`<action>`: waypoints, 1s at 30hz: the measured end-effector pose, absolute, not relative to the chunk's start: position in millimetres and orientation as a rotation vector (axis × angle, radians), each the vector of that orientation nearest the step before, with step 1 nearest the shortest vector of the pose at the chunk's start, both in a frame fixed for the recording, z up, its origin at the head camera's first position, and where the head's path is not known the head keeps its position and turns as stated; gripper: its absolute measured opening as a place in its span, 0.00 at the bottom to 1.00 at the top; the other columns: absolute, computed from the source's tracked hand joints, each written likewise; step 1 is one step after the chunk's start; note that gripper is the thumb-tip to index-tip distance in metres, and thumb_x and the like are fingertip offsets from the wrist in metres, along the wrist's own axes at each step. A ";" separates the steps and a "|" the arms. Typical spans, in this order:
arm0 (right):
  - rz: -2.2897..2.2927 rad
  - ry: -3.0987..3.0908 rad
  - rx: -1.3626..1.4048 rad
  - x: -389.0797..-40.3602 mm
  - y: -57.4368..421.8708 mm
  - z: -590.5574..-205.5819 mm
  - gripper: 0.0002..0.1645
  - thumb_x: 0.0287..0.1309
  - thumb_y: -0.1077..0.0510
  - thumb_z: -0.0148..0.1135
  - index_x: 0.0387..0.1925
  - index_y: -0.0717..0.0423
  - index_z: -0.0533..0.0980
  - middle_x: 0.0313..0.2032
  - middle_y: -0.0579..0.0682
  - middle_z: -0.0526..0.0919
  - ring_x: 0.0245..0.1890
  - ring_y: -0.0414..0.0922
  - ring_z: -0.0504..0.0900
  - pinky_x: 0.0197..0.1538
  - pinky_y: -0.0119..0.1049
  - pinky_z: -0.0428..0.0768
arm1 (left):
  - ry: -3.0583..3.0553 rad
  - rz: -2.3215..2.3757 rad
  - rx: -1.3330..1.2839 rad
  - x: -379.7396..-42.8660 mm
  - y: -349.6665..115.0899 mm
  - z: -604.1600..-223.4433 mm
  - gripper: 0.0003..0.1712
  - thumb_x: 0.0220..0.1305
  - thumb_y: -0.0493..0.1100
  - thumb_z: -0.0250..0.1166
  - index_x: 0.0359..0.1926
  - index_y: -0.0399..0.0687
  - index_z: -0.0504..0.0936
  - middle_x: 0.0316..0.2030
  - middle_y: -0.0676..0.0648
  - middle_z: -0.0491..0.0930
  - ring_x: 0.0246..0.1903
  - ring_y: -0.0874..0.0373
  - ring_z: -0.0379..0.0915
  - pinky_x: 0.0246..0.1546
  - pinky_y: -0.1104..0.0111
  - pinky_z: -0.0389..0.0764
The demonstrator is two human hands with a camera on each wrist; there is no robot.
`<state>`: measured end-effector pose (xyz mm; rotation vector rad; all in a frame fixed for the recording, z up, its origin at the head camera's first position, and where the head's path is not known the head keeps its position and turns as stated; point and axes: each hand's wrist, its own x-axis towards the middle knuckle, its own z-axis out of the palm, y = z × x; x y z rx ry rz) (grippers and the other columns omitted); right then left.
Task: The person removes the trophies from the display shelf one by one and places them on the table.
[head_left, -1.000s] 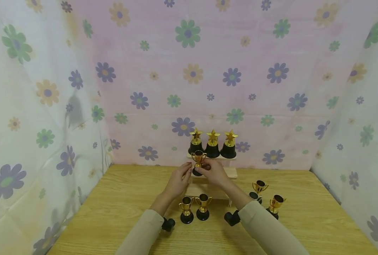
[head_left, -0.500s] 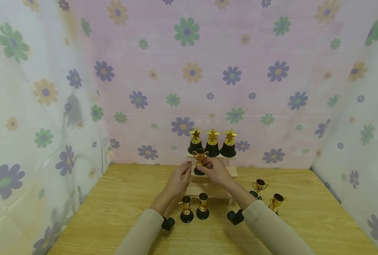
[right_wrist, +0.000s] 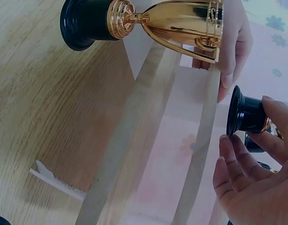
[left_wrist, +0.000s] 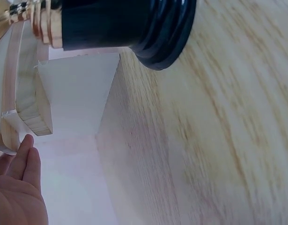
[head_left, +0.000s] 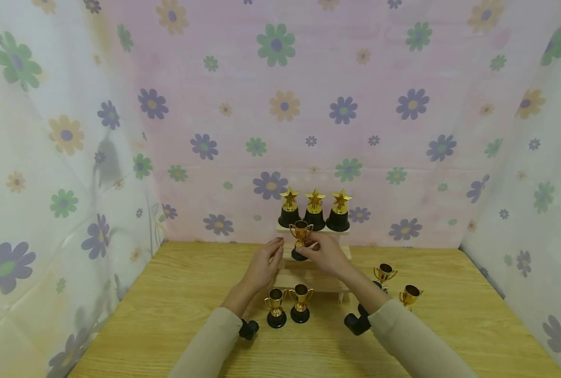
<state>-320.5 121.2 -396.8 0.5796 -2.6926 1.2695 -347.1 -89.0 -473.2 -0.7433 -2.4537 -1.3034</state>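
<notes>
My right hand (head_left: 329,255) pinches a small gold trophy cup (head_left: 301,228) with a black base, upright at the middle step of a tiered wooden stand (head_left: 290,281). In the right wrist view, thumb and fingers hold the cup near its black base (right_wrist: 250,114); whether the base touches the step is unclear. My left hand (head_left: 261,266) is at the stand's left end, fingers fairly straight, holding nothing. In the left wrist view its fingertips (left_wrist: 27,145) are close against a step's end; contact is hard to tell. Three gold star trophies (head_left: 315,203) line the top step.
Two trophy cups, a left one (head_left: 276,302) and a right one (head_left: 301,299), stand on the wooden table (head_left: 195,294) before the stand. More cups (head_left: 410,295) stand right, partly behind my right forearm. Flower-patterned cloth (head_left: 285,142) hangs behind and at both sides.
My right hand has shifted slightly right along the middle step with the trophy cup. The left hand stays at the stand's left end.
</notes>
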 end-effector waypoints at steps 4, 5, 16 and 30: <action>1.245 -2.697 0.594 -318.4 124.9 -393.5 0.14 0.67 0.54 0.68 0.48 0.57 0.84 0.45 0.54 0.86 0.38 0.49 0.85 0.38 0.38 0.85 | -2.456 -1.298 -0.744 -348.4 -88.7 -473.2 0.25 0.82 0.40 0.49 0.68 0.23 0.70 0.71 0.29 0.66 0.69 0.36 0.65 0.64 0.51 0.77; 1.236 -2.697 0.597 -317.7 125.8 -392.7 0.13 0.67 0.53 0.68 0.48 0.57 0.84 0.45 0.54 0.86 0.38 0.49 0.85 0.39 0.38 0.85 | -2.458 -1.296 -0.741 -348.6 -88.6 -473.0 0.25 0.83 0.41 0.49 0.68 0.23 0.70 0.71 0.29 0.66 0.69 0.37 0.66 0.64 0.52 0.77; 1.209 -2.682 0.636 -305.1 135.2 -388.6 0.13 0.66 0.53 0.69 0.46 0.57 0.84 0.44 0.51 0.86 0.40 0.48 0.84 0.44 0.42 0.85 | -2.453 -1.271 -0.732 -347.6 -87.8 -474.6 0.25 0.82 0.40 0.50 0.68 0.23 0.70 0.70 0.30 0.67 0.69 0.37 0.66 0.64 0.51 0.77; 1.248 -2.709 0.685 -289.2 148.1 -387.8 0.13 0.68 0.52 0.68 0.48 0.55 0.83 0.45 0.48 0.85 0.45 0.48 0.83 0.49 0.44 0.85 | -2.443 -1.232 -0.749 -347.9 -88.2 -475.3 0.25 0.82 0.40 0.49 0.67 0.22 0.70 0.69 0.28 0.68 0.68 0.36 0.67 0.63 0.52 0.77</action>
